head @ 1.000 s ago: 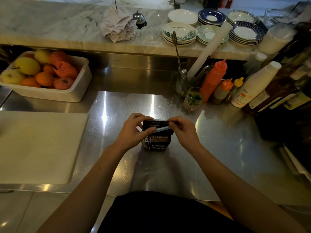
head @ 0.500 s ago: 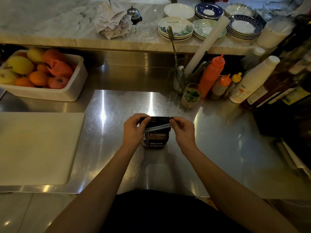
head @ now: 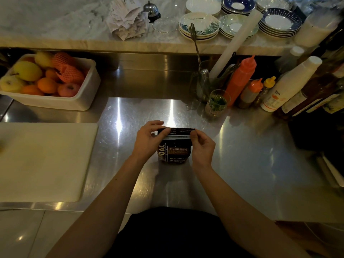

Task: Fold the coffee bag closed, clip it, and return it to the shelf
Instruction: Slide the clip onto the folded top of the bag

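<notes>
Where the steel counter (head: 242, 155) shines brightest in the head view, a dark coffee bag (head: 176, 148) stands upright near the person's body, its label facing the camera with white lettering that reads "BAKED COFFEE". The top of the bag is bent over into a flat band, and both hands pinch that band at its ends. The left hand (head: 149, 141) grips the left end, thumb pressed on the near face and fingers curled over the far side. The right hand (head: 202, 148) pinches the right end between thumb and forefinger, the other fingers loosely curled. Both bare forearms reach in from the bottom edge.

To the left of the bag lies a pale cutting board (head: 42, 161), well apart from it. Beyond the board sits a white tub of fruit (head: 55, 101) holding oranges, apples and net-wrapped pieces. Behind the bag to the right stands a small glass with green herbs (head: 216, 104), then an orange squeeze bottle (head: 240, 79) and a white bottle (head: 290, 84) leaning among darker ones. On the marble ledge (head: 55, 25) at the back rest stacked patterned plates (head: 199, 25) and a crumpled stack of paper slips (head: 128, 17).
</notes>
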